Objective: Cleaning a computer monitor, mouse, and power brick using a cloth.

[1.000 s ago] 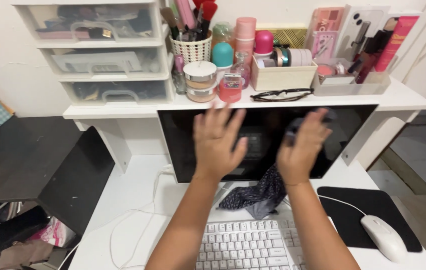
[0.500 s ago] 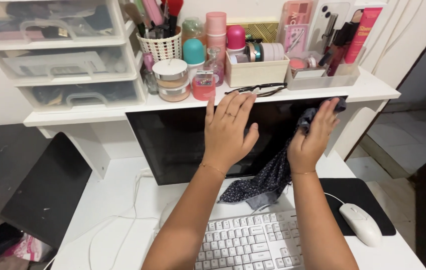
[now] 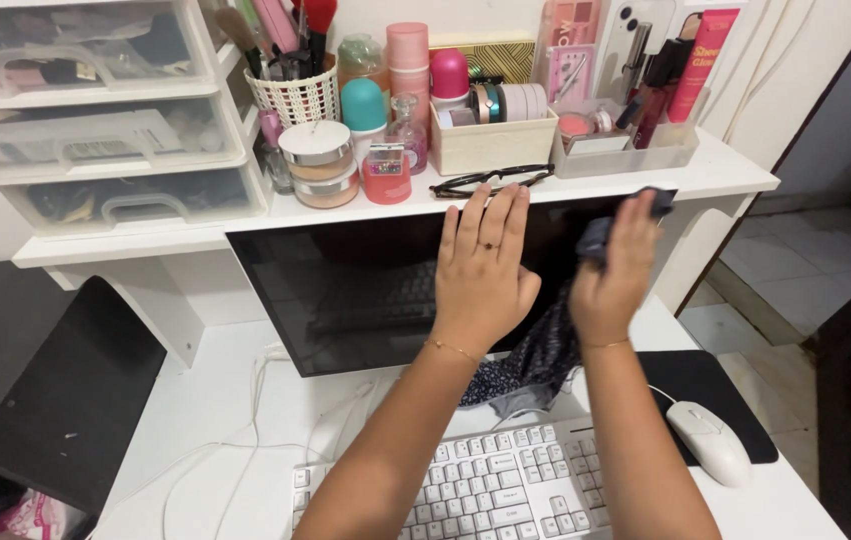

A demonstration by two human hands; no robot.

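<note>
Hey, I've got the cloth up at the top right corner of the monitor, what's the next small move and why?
Probably draw the right hand and its dark cloth leftward along the top edge of the monitor. The cloth sits at the upper right corner, the screen to the left lies uncovered, and the left hand is flat on the glass, seemingly bracing it.

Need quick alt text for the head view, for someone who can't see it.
The right hand presses a dark patterned cloth against a dark monitor while the left hand lies flat on the screen, above a white keyboard.
</note>
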